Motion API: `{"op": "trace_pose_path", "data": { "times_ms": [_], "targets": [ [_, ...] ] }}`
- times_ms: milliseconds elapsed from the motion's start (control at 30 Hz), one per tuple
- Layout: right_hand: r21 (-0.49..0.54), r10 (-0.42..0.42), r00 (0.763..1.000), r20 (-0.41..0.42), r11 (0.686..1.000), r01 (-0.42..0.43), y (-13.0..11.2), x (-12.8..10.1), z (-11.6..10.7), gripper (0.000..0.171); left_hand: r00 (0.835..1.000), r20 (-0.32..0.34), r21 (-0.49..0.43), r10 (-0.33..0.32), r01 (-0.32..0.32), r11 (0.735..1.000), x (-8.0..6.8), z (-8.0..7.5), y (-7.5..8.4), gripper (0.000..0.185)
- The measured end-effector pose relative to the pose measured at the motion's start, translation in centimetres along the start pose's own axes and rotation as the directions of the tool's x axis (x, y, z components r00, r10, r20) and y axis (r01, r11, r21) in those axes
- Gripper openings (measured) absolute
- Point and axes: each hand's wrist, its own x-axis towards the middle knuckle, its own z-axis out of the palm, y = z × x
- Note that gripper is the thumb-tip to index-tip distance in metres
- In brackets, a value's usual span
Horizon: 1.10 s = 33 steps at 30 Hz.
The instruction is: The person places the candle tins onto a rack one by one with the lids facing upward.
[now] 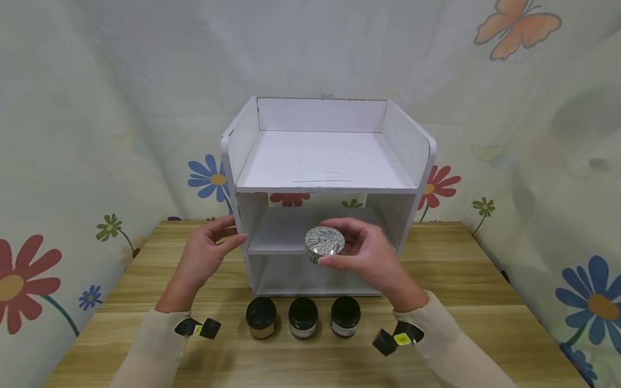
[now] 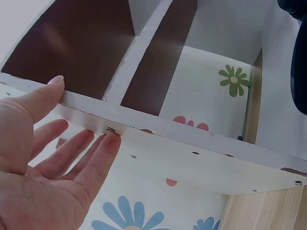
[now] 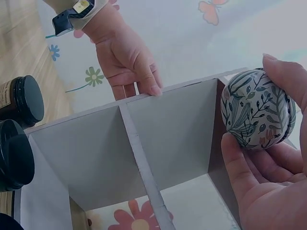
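Observation:
My right hand point(image 1: 361, 250) holds a small round tin point(image 1: 324, 242) with a leafy pattern, thumb on one side and fingers on the other. The tin is in front of the middle opening of a white shelf unit point(image 1: 327, 189). In the right wrist view, blue-green leaves and a few pinkish shapes cover the tin point(image 3: 259, 110). My left hand point(image 1: 208, 245) grips the unit's left side panel. In the left wrist view its thumb point(image 2: 45, 98) lies over the panel's front edge and its fingers point(image 2: 98, 165) touch the outer face.
Three jars with black lids stand in a row before the unit: a left jar point(image 1: 261, 318), a middle jar point(image 1: 303, 318) and a right jar point(image 1: 345, 317). The wooden table point(image 1: 485, 328) carries everything. A flowered cloth point(image 1: 107, 151) hangs behind and at both sides.

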Motion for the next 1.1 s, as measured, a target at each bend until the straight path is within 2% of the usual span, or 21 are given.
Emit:
{"op": "trace_pose_path", "data": {
  "times_ms": [733,1100],
  "targets": [
    [0.039,-0.034,0.999,0.030,0.999,0.032,-0.9,0.9,0.9,0.063,1.000,-0.004,0.005,0.005,-0.005,1.000,0.1,0.0,0.0,0.067],
    [0.020,-0.043,0.999,0.025,0.999,0.043,-1.4,1.3,1.4,0.061,1.000,-0.001,0.014,0.005,-0.005,1.000,0.2,0.0,-0.2,0.067]
  ]
}}
